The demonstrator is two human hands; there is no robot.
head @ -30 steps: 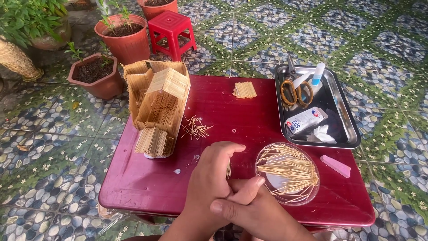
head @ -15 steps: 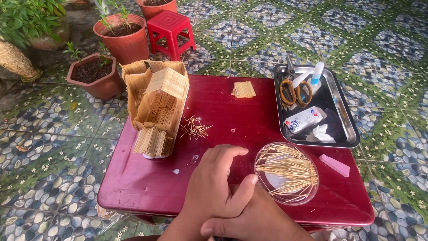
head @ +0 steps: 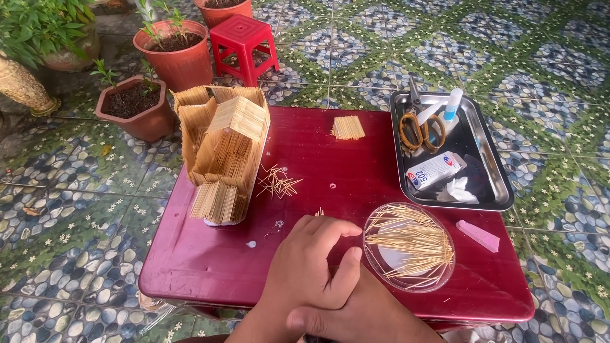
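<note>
Hands [head: 318, 286] now lower, curled together beside toothpick dish [head: 408, 246].

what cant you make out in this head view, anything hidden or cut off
- Head view: what the left hand presses on the red table; the hand covers it, only stick tips poke out.
- Right hand: cut off by the bottom edge, fingers tucked under the left.
- Toothpick house: far side hidden by its own walls.
- Scissors in the metal tray: blade tips too small to tell.
</note>
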